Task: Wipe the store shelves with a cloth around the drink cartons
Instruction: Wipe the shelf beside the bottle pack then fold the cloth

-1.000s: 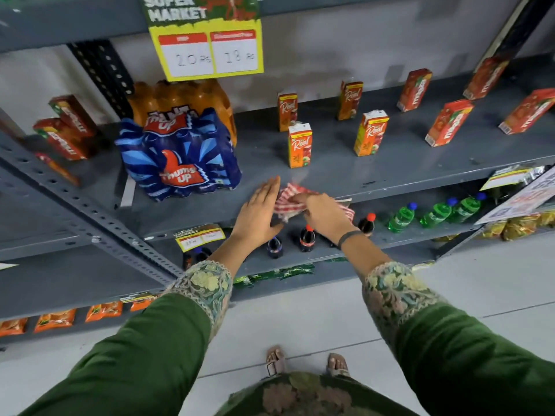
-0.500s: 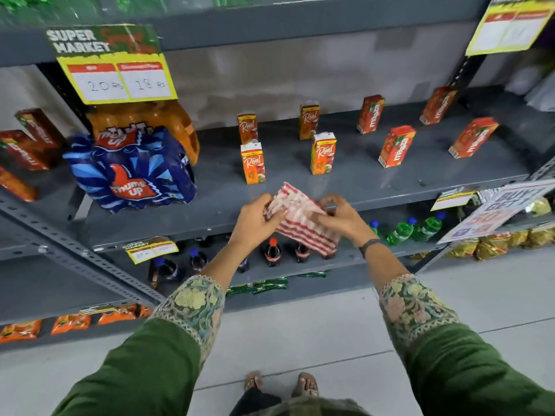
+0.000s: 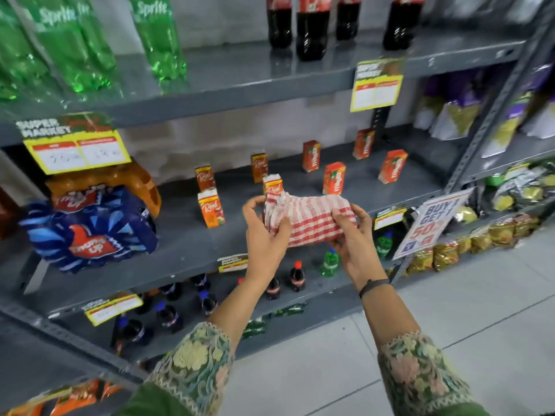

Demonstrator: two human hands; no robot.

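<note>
Head view, looking fwd and down at a grey metal shelf point(image 3: 186, 250). Landmark = the red-and-white striped cloth point(image 3: 309, 220), folded into a thick pad and held in the air in front of the shelf's front edge, not touching the deck. Left hand point(image 3: 265, 238) is closed on the cloth's left end, thumb over the top, fingers underneath. Right hand point(image 3: 353, 235) is clamped on its right end, w/ a dark wristband just below it. Hands are apart, cloth stretched between them.

Behind the cloth: a Real juice carton point(image 3: 272, 187), upright, partly hidden by the cloth's top edge. Left of the cloth, another Real carton point(image 3: 211, 212) stands upright near the front edge; two more point(image 3: 205, 178) point(image 3: 259, 167) stand further back nr the wall. Behind and right of the cloth, four red-orange cartons point(image 3: 334, 178) point(image 3: 392, 166) point(image 3: 311, 156) point(image 3: 363, 143) stand well apart from each other.

Open room: bare grey deck runs betw the cartons in wide lanes, plus a clear strip along the front edge left of the cloth, up to the blue Thums Up bottle pack point(image 3: 90, 229) far left. An orange bottle pack point(image 3: 120, 181) sits behind that.

Below the cloth: small cola bottles point(image 3: 297, 276) and green bottles point(image 3: 329, 262) on the lower shelf. Right of the cloth, a "Buy 1 Get 1" sign point(image 3: 432, 223) hangs off the upright.
</note>
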